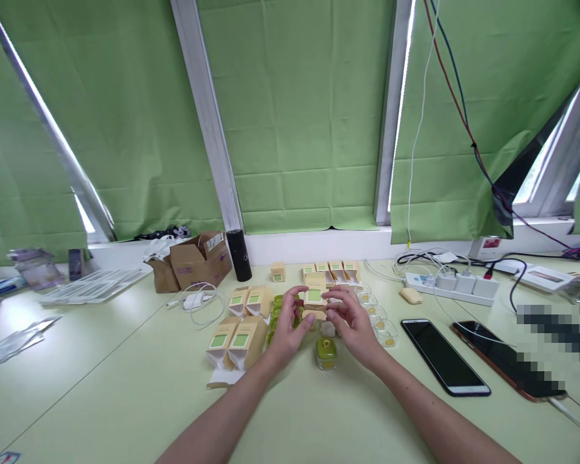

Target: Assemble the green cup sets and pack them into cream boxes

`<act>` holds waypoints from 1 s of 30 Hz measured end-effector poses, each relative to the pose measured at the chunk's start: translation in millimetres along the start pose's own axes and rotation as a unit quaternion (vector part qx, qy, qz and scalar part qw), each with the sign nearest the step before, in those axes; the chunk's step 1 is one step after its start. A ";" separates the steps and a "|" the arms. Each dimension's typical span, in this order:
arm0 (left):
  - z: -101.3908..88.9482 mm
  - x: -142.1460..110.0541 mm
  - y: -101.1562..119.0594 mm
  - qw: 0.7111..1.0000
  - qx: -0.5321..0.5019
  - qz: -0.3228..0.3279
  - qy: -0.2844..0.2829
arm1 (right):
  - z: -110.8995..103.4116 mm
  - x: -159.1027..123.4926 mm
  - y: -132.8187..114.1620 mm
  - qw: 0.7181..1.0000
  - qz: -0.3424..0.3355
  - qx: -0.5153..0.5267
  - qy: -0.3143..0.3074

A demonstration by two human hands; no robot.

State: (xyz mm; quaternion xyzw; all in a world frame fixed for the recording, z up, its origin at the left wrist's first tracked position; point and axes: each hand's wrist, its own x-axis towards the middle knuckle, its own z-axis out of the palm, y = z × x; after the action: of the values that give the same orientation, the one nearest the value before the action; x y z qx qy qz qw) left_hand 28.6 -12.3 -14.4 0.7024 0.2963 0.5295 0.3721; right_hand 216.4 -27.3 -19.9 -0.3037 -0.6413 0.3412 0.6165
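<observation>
So you've got a little tan carton (315, 291) with a green label right in front of you, between your left hand (290, 327) and right hand (355, 322). Grip's narrow on both, fingertips holding it by the sides. Nearer to you, a squat green-topped jar (326, 353) sits on the worktop (125, 393). Four more cartons (247, 341) stand to your left, and clear containers (385, 330) line up just past your right hand

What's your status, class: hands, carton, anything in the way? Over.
Left hand, right hand: on small carton. Green label showing. Green-lidded jar nearer the wearer, seemingly not blocking.
</observation>
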 end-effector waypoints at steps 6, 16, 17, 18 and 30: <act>1.5 -0.4 3.3 0.998 -0.059 -0.032 -0.004 | 1.6 -1.4 -3.6 1.000 -0.006 0.010 -0.010; 0.8 -0.3 0.4 0.996 -0.078 -0.036 0.003 | 3.8 -2.9 -5.3 1.000 -0.014 -0.004 -0.016; 1.0 -0.4 1.3 0.996 -0.081 -0.038 0.004 | 3.7 -3.0 -5.3 1.000 -0.014 -0.006 -0.017; 1.4 -0.6 2.5 0.996 -0.082 -0.040 0.004 | 3.6 -3.0 -5.2 1.000 -0.015 -0.008 -0.018; 2.8 0.0 4.6 0.996 -0.073 -0.037 0.019 | 5.2 -3.6 -5.1 1.000 -0.022 -0.013 -0.016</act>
State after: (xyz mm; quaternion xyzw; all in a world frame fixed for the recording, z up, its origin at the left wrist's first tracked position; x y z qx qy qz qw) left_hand 31.4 -15.3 -11.0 0.6518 0.2897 0.5486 0.4362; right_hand 211.5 -33.5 -17.9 -0.2916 -0.6618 0.3239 0.6100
